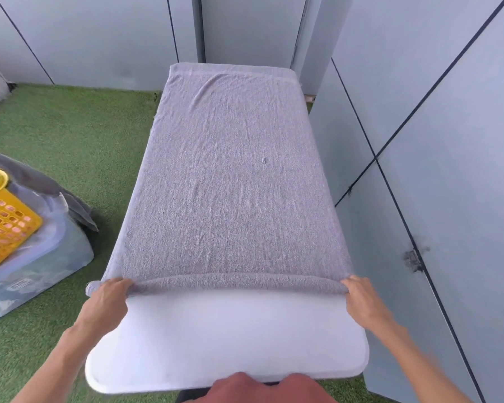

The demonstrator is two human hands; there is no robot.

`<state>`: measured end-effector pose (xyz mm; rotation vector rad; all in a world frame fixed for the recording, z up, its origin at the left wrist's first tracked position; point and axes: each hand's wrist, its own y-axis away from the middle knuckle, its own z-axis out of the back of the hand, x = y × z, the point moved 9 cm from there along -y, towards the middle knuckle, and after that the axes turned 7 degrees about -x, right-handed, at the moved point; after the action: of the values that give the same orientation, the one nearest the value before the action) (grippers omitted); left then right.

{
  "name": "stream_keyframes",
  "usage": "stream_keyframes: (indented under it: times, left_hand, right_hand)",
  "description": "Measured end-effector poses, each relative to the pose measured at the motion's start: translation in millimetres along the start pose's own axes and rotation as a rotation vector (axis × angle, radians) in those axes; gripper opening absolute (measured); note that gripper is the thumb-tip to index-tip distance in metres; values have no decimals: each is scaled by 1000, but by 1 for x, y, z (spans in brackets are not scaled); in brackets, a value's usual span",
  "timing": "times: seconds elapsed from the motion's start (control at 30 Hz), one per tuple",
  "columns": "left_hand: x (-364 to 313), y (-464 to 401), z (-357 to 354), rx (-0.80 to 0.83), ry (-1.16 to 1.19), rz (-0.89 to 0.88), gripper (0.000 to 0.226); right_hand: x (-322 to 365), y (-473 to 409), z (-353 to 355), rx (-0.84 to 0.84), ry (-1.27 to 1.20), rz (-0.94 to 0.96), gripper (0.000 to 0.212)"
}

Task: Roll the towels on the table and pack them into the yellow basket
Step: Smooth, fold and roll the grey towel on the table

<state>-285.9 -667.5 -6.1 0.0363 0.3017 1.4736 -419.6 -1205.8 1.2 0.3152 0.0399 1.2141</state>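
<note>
Left hand (106,298) and right hand (361,295) both grip the rolled near edge of the grey towel (233,175) on the white table (224,338).

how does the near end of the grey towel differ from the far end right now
The near end of the grey towel is turned into a thin roll; the far end lies flat. The left hand and right hand pinch the near end; nothing holds the far end. Both lie on the white table.
</note>
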Motion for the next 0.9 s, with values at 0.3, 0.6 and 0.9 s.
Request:
stream_keyframes:
  times: [0.3, 0.6, 0.9]
  left_hand:
    - [-3, -1, 39, -298, 94, 69, 22]
    - [-33, 35, -1, -357, 51, -152, 62]
    - [-14, -14, 5, 49, 53, -76, 42]
  right_hand:
    - [1, 1, 43, -409, -255, -153, 19]
    - [23, 5, 16, -392, 92, 28, 47]
    - [3, 10, 3, -93, 51, 8, 14]
